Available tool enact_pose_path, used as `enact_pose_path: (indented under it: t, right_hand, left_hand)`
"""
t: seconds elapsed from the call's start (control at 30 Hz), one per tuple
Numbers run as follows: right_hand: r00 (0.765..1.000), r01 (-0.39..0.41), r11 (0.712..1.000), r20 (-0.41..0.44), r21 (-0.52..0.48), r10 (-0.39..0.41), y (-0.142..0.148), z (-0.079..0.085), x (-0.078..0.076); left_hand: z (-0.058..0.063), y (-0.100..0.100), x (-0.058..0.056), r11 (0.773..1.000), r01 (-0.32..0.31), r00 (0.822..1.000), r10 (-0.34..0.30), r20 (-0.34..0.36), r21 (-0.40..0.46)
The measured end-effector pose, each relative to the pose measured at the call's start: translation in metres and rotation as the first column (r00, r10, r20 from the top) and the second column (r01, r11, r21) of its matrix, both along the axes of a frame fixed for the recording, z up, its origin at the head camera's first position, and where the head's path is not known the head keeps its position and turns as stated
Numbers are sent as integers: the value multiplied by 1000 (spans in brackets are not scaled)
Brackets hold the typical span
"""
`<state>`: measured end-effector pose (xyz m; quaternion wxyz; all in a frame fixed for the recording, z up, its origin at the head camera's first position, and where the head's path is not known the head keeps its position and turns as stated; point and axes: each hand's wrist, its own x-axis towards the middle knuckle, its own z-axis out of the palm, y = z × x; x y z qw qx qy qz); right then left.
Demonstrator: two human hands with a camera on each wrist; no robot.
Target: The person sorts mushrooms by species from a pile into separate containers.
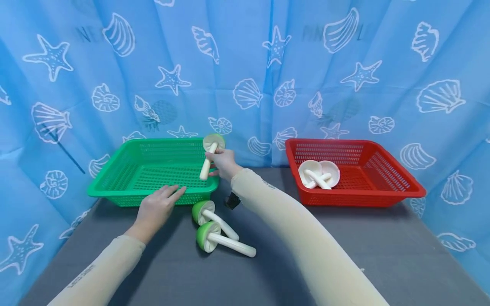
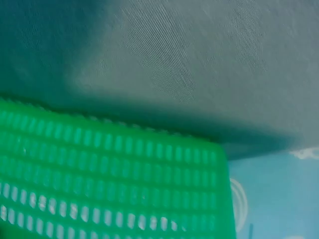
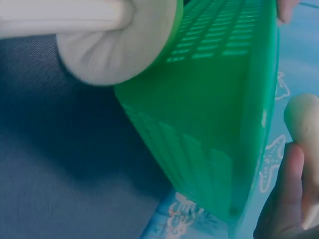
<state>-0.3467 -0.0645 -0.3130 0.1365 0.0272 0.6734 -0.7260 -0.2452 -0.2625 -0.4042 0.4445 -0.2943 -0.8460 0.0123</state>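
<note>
My right hand (image 1: 226,162) pinches the pale stem of a green-capped toy mushroom (image 1: 206,165) over the right end of the green basket (image 1: 153,192). In the right wrist view, the thumb (image 3: 291,184) presses against that stem. My left hand (image 1: 158,208) rests its extended fingers at the basket's front rim and holds nothing. Two more green-capped mushrooms, a nearer one (image 1: 231,245) and a farther one (image 1: 222,224), lie side by side on the table in front of the basket. The left wrist view shows only the basket's slotted side and the cloth.
To the right stands a red basket (image 1: 360,199) with white mushrooms (image 1: 315,174) in its left part. A dark grey cloth (image 1: 275,272) covers the table. Behind the baskets hangs a blue curtain (image 1: 252,63) with shell prints. A small black object (image 1: 232,200) sits below my right wrist.
</note>
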Motion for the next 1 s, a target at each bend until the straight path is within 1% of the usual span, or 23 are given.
enact_pose_path:
  t: [0.07,0.1,0.17,0.27,0.3,0.33,0.4,0.5,0.6,0.7,0.8,1.0]
  right_hand:
    - [1000,-5,1000,13,12,5,-4,-2,-2]
    - [1000,-15,1000,20,13,14,-5,-3,-2]
    - [999,-32,999,26,10,32,-8,-5,-3]
    - [999,-29,1000,37,6,29,-11,-8,-4]
    - [999,-27,1000,33,11,26,-12,-8,-4]
    - [999,-22,1000,29,18,22,-13,-9,-4]
    - [999,-29,999,19,41,29,-12,-10,-2]
    - [997,-73,995,-7,75,74,-7,-12,4]
    - [992,-118,989,-34,85,121,4,-14,13]
    - [988,-135,986,-59,94,141,20,-18,24]
    - [985,-159,982,-51,106,165,38,-22,33]
    - [980,-197,974,2,112,198,62,-34,45]
  left_hand:
    - [5,-3,0,998,25,999,-23,34,-51]
    - [8,-6,-1,997,48,998,-45,53,-68]
    - [13,-14,-1,991,93,990,-82,114,-92]
    - [17,-25,-3,985,147,975,-128,184,-93]
    - [17,-28,-4,982,166,970,-146,194,-89]
    - [18,-31,-4,980,174,966,-152,207,-95]
    - [20,-33,-6,976,187,965,-162,205,-109]
    - [20,-35,-8,972,204,966,-180,187,-118]
    - [15,-34,-9,972,208,972,-194,131,-107]
    - [9,-33,-10,973,216,974,-209,85,-86]
    - [5,-32,-9,975,211,976,-208,60,-62]
    - [9,-36,-8,980,197,979,-196,63,-16]
